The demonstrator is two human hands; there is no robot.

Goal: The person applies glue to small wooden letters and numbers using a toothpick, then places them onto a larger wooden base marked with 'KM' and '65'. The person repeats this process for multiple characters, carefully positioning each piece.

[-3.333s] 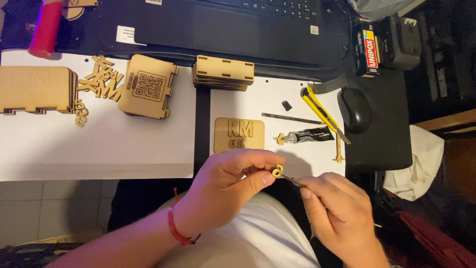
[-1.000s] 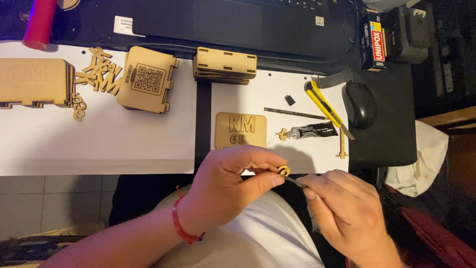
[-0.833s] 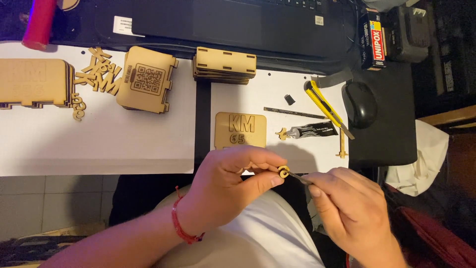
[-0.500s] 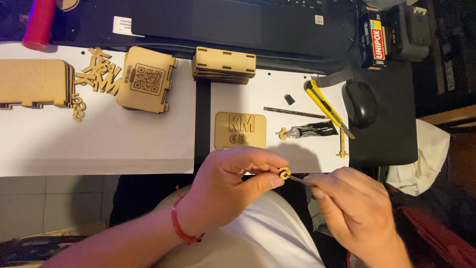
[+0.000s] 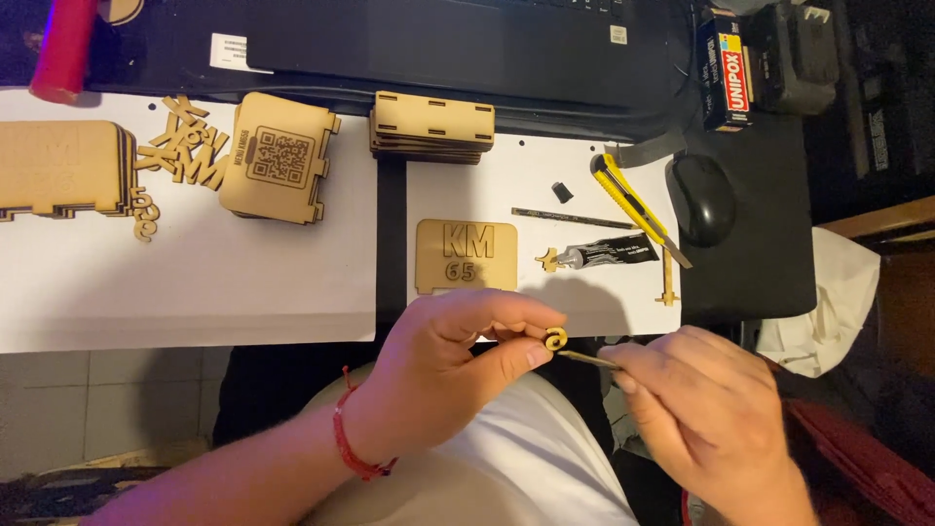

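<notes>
– What is held, and by which hand?

– One small wooden piece (image 5: 555, 338), curled in shape, is pinched between thumb and forefinger of the left hand (image 5: 458, 360), above the lap and just below the tabletop (image 5: 195, 282) edge. One thin stick (image 5: 587, 359) is clamped in the fingers of the right hand (image 5: 701, 409); its tip is set against the piece.

– How many wooden things are counted on the tabletop?

– One flat plaque (image 5: 466, 255) with raised characters is seen nearest the hands. One slotted stack (image 5: 431, 127) lies behind it, one panel stack (image 5: 278, 158) with a square code pattern to its left, and one larger stack (image 5: 60, 168) at the far left edge. A heap of cut-out letters (image 5: 185, 156) lies between the last two; their number cannot be told.

– And the tools?

– One glue tube (image 5: 609, 255), one yellow knife (image 5: 628, 198), one thin rod (image 5: 570, 218) and one small black cap (image 5: 562, 192) are laid on the right sheet. One black mouse (image 5: 701, 198) is set beside them on a dark pad (image 5: 769, 253). One red cylinder (image 5: 63, 49) is seen at the top left.
</notes>
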